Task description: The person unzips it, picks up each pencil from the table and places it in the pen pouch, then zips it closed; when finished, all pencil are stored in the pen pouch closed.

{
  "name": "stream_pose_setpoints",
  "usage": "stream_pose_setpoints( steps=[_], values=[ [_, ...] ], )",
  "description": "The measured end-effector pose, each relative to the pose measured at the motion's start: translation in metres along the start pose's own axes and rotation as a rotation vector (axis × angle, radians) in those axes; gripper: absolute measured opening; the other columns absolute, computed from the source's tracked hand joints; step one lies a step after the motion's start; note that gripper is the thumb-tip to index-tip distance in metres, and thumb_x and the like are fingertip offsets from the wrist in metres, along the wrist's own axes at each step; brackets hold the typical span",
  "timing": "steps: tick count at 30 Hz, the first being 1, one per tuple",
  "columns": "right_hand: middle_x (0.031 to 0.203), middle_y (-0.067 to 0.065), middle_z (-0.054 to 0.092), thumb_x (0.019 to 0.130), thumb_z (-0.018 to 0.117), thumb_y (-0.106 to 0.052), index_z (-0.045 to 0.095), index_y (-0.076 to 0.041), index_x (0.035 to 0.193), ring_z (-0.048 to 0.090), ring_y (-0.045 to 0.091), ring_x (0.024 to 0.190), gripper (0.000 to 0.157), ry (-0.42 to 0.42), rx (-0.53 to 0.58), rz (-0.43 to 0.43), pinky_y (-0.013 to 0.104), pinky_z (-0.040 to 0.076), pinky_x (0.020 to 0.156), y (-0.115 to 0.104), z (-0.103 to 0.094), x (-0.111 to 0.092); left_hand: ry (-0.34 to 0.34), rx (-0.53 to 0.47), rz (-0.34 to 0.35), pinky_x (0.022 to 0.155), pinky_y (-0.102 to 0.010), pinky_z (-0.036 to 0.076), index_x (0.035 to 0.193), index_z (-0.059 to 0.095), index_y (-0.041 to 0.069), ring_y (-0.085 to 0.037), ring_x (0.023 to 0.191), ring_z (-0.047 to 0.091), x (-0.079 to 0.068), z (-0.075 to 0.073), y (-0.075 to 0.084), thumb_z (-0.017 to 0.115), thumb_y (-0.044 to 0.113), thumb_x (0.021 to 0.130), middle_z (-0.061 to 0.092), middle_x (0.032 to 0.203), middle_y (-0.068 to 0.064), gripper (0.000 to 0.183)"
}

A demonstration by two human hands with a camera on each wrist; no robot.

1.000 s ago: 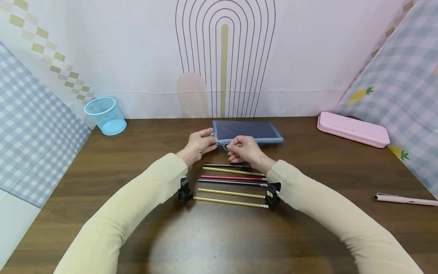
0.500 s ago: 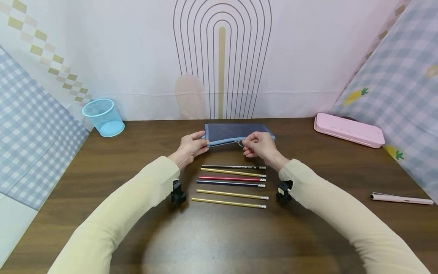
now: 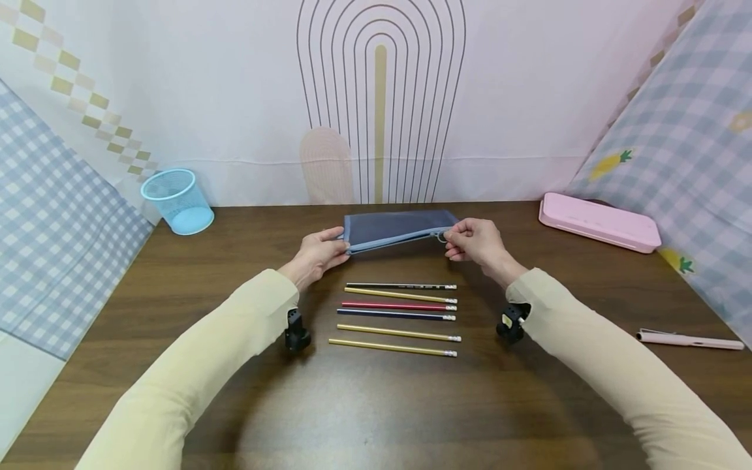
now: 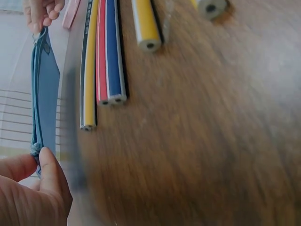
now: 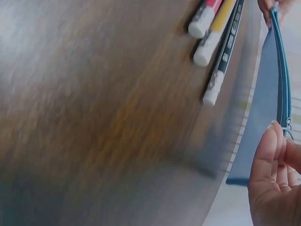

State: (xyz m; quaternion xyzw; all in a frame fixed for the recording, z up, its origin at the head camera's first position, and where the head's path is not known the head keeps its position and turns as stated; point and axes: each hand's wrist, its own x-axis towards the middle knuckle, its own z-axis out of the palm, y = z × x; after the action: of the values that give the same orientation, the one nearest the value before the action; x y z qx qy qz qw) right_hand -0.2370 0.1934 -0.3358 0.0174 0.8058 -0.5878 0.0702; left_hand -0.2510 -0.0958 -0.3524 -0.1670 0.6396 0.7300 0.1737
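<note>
A flat blue zippered pouch (image 3: pixel 390 228) is held at the back middle of the table, its zipper edge facing the person. My left hand (image 3: pixel 317 256) pinches the pouch's left front corner between thumb and fingers. At the other end, my right hand (image 3: pixel 478 245) pinches the ring of the zipper pull (image 5: pixel 288 129), close to the pouch's right corner. In the left wrist view the zipper edge runs taut between both hands. Several pencils lie side by side in front of the pouch, among them a black pencil (image 3: pixel 401 286), a red pencil (image 3: pixel 399 305) and a dark blue pencil (image 3: pixel 396 314).
A light blue mesh pen cup (image 3: pixel 179 202) stands at the back left. At the back right lies a pink case (image 3: pixel 599 222), and a pale pen (image 3: pixel 689 339) rests on the right side of the brown table (image 3: pixel 376 411). Patterned cloth hangs behind and on both sides.
My right hand has drawn the zipper pull to the right along the pouch's edge. The left hand has shifted slightly left, still holding the corner. The pencils have stayed put.
</note>
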Motion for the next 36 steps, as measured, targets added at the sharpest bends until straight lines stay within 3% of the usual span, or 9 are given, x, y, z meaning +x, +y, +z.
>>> stream_pose_setpoints(
  steps=[10, 19, 25, 30, 36],
  values=[
    [0.064, -0.001, 0.064, 0.093, 0.056, -0.003, 0.055, 0.006, 0.094, 0.063, 0.007, 0.054, 0.01, 0.037, 0.004, -0.016, 0.023, 0.057, 0.057, 0.002, -0.017, -0.001, 0.023, 0.021, 0.0, 0.059, -0.012, 0.051, 0.142, 0.043, 0.013, -0.007, 0.074, 0.054, 0.002, -0.013, -0.002, 0.053, -0.006, 0.091, 0.044, 0.136, -0.015, 0.055],
    [0.066, -0.003, 0.063, 0.095, 0.055, -0.008, 0.053, 0.01, 0.101, 0.062, 0.003, 0.057, 0.018, 0.032, -0.061, -0.005, 0.021, 0.057, 0.06, 0.002, -0.026, -0.003, 0.004, 0.039, -0.005, 0.059, -0.013, 0.051, 0.142, 0.043, 0.013, -0.006, 0.069, 0.054, 0.0, -0.018, 0.001, 0.052, -0.004, 0.092, 0.048, 0.119, -0.011, 0.054],
    [0.066, -0.004, 0.062, 0.095, 0.054, -0.007, 0.051, 0.008, 0.1, 0.061, 0.003, 0.056, 0.016, 0.033, -0.047, -0.012, 0.02, 0.056, 0.059, 0.003, -0.032, -0.005, -0.006, 0.016, -0.037, 0.06, -0.014, 0.052, 0.142, 0.043, 0.015, -0.006, 0.068, 0.055, 0.0, -0.018, 0.001, 0.053, -0.004, 0.092, 0.045, 0.13, -0.013, 0.054],
    [0.083, -0.002, 0.059, 0.095, 0.054, -0.008, 0.05, 0.007, 0.103, 0.063, 0.004, 0.07, 0.017, -0.012, -0.01, -0.008, 0.023, 0.057, 0.074, 0.003, -0.034, -0.004, -0.01, -0.009, -0.036, 0.059, -0.014, 0.051, 0.142, 0.042, 0.014, -0.006, 0.068, 0.055, 0.0, -0.017, -0.001, 0.051, -0.004, 0.093, 0.046, 0.129, -0.012, 0.054],
    [0.1, -0.002, 0.055, 0.096, 0.051, -0.007, 0.043, 0.009, 0.122, 0.059, 0.002, 0.089, 0.032, -0.072, -0.028, 0.036, 0.026, 0.05, 0.092, 0.005, -0.034, -0.002, -0.019, -0.017, -0.015, 0.059, -0.013, 0.051, 0.142, 0.042, 0.014, -0.005, 0.067, 0.054, 0.001, -0.017, -0.003, 0.05, -0.006, 0.092, 0.05, 0.115, -0.01, 0.054]
  ],
)
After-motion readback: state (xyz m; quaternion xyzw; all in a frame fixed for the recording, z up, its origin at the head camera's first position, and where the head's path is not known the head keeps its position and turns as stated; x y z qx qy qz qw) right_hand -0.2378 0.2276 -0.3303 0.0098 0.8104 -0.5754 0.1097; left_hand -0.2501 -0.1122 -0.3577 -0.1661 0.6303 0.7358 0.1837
